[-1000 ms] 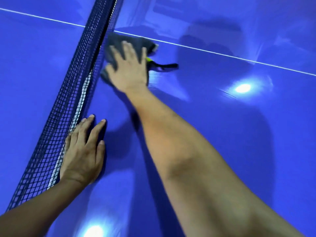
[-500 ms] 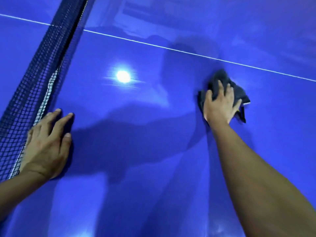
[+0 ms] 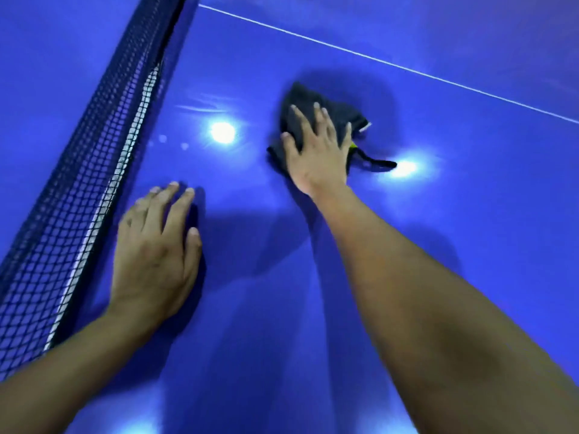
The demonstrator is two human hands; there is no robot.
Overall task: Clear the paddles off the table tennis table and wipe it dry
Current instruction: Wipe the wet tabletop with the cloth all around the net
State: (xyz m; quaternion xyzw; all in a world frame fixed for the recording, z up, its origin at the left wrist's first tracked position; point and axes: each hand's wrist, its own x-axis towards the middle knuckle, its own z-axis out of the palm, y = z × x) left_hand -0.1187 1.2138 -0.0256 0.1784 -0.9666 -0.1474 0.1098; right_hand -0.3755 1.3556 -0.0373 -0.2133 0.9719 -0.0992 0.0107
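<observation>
Dark mesh net (image 3: 94,167) standing along the left (white tape showing through), bright round light reflections (image 3: 222,132)

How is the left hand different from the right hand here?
The right hand presses on a dark cloth; the left hand lies on the bare blue table. The right hand reaches farther out, spread wide; the left hand sits nearer, beside the net, less spread. Both are flat, palm down, gripping nothing.

Worktop (image 3: 470,214) deep blue, glossy, with bright white light spots (image 3: 222,132); thin white line (image 3: 376,59) crossing it. Net (image 3: 94,151) black square mesh, white band (image 3: 123,158) along edge. Cloth (image 3: 300,101) dark grey, small yellow-green patch (image 3: 353,147), black strap (image 3: 376,162).
</observation>
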